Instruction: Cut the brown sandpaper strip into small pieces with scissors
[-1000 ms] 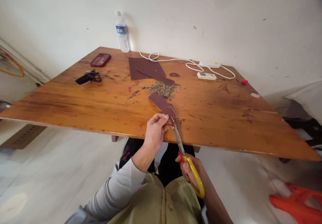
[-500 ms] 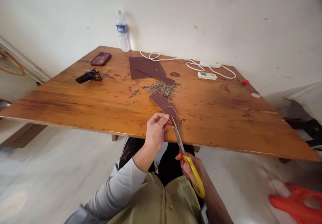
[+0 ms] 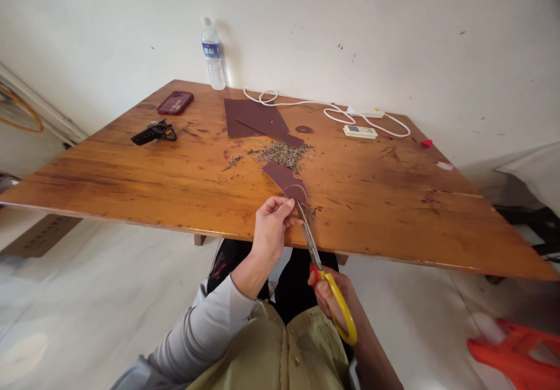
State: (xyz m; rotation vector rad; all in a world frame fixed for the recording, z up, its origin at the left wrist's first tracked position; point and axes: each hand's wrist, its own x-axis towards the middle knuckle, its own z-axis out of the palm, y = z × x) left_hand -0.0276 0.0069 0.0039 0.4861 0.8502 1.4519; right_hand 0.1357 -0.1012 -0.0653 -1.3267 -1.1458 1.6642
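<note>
My left hand [image 3: 272, 222] is closed, thumb and fingers pinching the near end of a dark reddish-brown strip of sandpaper [image 3: 280, 177] just above the table's front edge. My right hand [image 3: 328, 293] grips the scissors [image 3: 339, 302], which have yellow and red handles. Their blades point up and away from me, tips at the strip's edge beside my left fingertips; the blades look nearly closed. Behind the strip lies a heap of small cut scraps [image 3: 286, 154]. Farther back rest a larger brown sheet [image 3: 249, 115] and a narrow brown piece [image 3: 273, 132] overlapping it.
On the wooden table [image 3: 196, 180] lie a phone [image 3: 175, 103], a black hair clip [image 3: 153, 132], a white cable [image 3: 306, 103] and a remote control [image 3: 360, 132]. A water bottle [image 3: 213, 57] stands by the wall. An orange-red object [image 3: 516, 352] is at lower right.
The scissor blades have closed a little and my right fingers have tightened on the handles. The far end of the strip has shifted slightly right. My left hand stays in place.
</note>
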